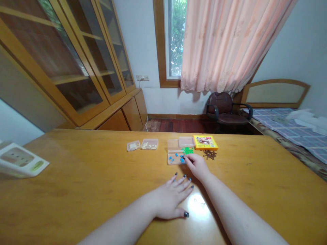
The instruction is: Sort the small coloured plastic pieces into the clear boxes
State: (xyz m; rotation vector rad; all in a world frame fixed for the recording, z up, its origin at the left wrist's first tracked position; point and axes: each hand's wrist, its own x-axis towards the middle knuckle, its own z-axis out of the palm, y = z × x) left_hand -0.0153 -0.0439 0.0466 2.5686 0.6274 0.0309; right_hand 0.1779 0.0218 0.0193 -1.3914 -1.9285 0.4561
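Right hand (196,165) at the blue bits (176,155), right end of the clear box (176,164).
From where I stand, its grip looks pinched, though I can't tell on what; the left hand (172,199) lies spread, nearer, on the counter (102,173). Bits this small want a light fingertip pinch.

Left hand (170,200): palm down on the wooden counter (97,180), fingers spread, dark nail polish
Right hand (197,165): fingertips at the right end of the clear hinged box (175,163); grip too small to tell
Clear hinged box: lid open, blue pieces (176,154) inside
Green pieces (188,150): heaped just beside it
Brown pieces (210,155): loose, in front of the yellow printed box (205,143)
Cream pieces (146,146): in a clear container (150,140), left of the hinged box
Behind the counter: pink curtain (222,44), brown armchair (221,104), bed (288,117)
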